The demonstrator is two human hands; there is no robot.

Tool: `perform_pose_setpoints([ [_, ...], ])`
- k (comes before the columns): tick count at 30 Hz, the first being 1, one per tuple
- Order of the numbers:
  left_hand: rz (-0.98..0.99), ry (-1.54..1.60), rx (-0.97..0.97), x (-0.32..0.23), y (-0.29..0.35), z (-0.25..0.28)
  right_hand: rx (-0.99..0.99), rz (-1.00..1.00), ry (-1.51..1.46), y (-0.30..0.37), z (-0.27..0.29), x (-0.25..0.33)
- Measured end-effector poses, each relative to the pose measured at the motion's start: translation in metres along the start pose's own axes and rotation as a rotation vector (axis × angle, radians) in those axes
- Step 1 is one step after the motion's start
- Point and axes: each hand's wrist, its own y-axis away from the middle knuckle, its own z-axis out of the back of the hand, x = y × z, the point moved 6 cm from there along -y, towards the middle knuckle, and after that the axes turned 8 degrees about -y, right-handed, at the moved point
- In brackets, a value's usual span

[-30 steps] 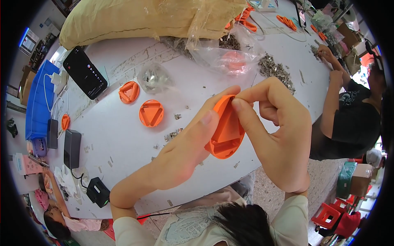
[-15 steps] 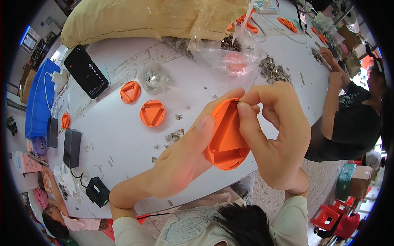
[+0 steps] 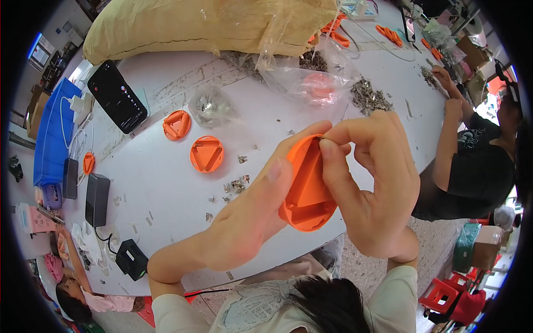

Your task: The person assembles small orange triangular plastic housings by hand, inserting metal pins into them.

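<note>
no legible text, blurred shirt print [image 3: 469,139]

The right fingers [image 3: 335,166] hide some part of the orange case [image 3: 310,186]; the top edge cuts the tan sack [image 3: 183,30].

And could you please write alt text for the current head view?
A left hand holds a round orange part above a white table while the right hand pinches at its upper rim. Beyond are two similar orange discs, a phone and a tan sack.

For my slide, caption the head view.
Left hand holds a round orange part; right hand pinches at its upper rim.
</note>
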Motion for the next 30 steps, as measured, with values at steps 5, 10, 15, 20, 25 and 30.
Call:
perform_pose_setpoints([
  [5, 0.045, -0.091, -0.058, 0.001, 0.002, 0.0, 0.07, -0.057, 0.03, -0.003, 0.001, 0.003],
  [10, 0.035, -0.054, -0.035, 0.007, 0.001, 0.004, 0.133, -0.124, 0.017, -0.004, 0.001, 0.001],
  [15, 0.043, -0.26, -0.063, 0.0, 0.004, 0.005, 0.146, -0.183, -0.021, -0.005, 0.002, 0.002],
  [20, 0.033, -0.274, -0.061, -0.002, 0.003, 0.006, 0.156, -0.212, -0.042, -0.006, 0.003, 0.001],
  [25, 0.023, -0.294, -0.063, -0.002, 0.003, 0.006, 0.174, -0.222, 0.003, -0.006, 0.005, 0.004],
  [30, 0.012, -0.316, -0.067, -0.003, 0.004, 0.005, 0.147, -0.152, 0.071, -0.006, 0.005, 0.009],
])
